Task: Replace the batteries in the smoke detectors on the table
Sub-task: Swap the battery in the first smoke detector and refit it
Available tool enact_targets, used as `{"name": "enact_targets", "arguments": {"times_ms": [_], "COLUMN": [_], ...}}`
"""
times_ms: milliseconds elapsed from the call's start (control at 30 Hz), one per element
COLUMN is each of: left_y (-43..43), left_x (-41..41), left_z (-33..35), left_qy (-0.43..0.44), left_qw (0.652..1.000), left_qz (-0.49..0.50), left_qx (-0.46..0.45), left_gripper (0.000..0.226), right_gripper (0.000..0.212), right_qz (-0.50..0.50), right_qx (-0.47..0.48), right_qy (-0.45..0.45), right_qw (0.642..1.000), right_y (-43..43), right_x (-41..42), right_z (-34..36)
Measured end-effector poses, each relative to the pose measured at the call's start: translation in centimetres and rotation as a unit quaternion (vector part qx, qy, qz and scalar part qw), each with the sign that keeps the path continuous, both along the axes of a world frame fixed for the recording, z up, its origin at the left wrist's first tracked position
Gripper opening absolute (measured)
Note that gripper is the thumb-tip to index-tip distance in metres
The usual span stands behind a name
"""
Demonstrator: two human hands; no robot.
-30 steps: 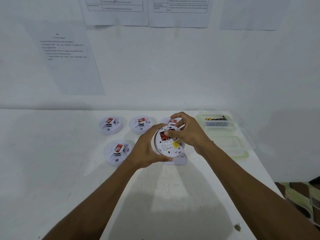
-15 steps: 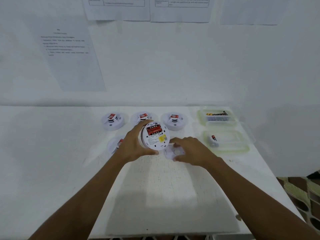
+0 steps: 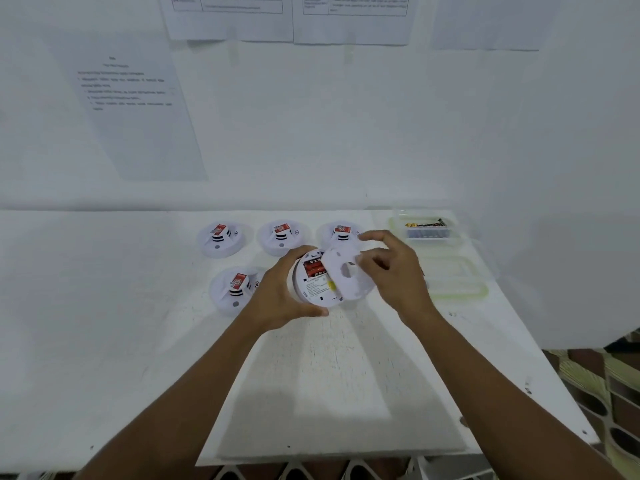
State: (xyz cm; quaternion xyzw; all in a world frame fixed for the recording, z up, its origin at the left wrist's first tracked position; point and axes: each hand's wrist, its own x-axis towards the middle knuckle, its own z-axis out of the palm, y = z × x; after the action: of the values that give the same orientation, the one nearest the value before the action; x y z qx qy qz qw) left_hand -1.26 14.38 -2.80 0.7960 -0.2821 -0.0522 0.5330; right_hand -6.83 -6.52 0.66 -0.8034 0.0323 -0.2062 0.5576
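My left hand (image 3: pixel 281 294) grips a white smoke detector (image 3: pixel 311 284) above the table, its back turned toward me with red batteries showing in the compartment. My right hand (image 3: pixel 394 271) holds the round white back cover (image 3: pixel 348 273) against the detector's right side, partly over its back. Several other white detectors stand on the table: three in a back row, the left detector (image 3: pixel 220 239), the middle detector (image 3: pixel 281 237), the right detector (image 3: pixel 341 233), and one in front at the left (image 3: pixel 235 289).
A clear plastic tub (image 3: pixel 427 230) with batteries sits at the back right. A second clear tray (image 3: pixel 457 282) lies in front of it, partly behind my right hand. The table's right edge (image 3: pixel 540 358) drops off to a patterned floor. Paper sheets hang on the wall.
My right hand picked the back cover up off the table and brought it to the detector in my left hand. The detector stayed raised in my left hand.
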Motion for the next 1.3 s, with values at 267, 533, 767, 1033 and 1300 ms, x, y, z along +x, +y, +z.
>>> {"name": "enact_targets", "arguments": {"times_ms": [267,533,767,1033,1300], "left_y": [-1.1,-1.1,-0.7,-0.8,-1.1], "left_x": [-0.6,-0.9,-1.0,-1.4,-1.0], "left_z": [0.2,0.1,0.3,1.2,2.1], "left_qy": [-0.019,-0.027,-0.059,-0.098,-0.107], "left_qw": [1.000,0.999,0.998,0.994,0.992], "left_qz": [0.006,0.017,0.025,0.053,0.063], "left_qx": [-0.023,-0.019,-0.005,-0.005,-0.002], "left_gripper": [0.094,0.093,0.093,0.092,0.095], "right_gripper": [0.033,0.049,0.041,0.035,0.035], "right_qz": [-0.022,-0.020,-0.046,-0.072,-0.064], "right_qx": [-0.200,-0.276,-0.214,-0.179,-0.199], "right_qy": [-0.033,-0.001,0.015,0.010,0.000], "right_qw": [0.979,0.961,0.976,0.981,0.978], "right_y": [2.6,3.6,4.6,5.4,5.1], "right_x": [-0.4,-1.0,-1.5,-1.3,-1.2], "right_z": [-1.8,-1.3,-0.7,0.6,1.5]}}
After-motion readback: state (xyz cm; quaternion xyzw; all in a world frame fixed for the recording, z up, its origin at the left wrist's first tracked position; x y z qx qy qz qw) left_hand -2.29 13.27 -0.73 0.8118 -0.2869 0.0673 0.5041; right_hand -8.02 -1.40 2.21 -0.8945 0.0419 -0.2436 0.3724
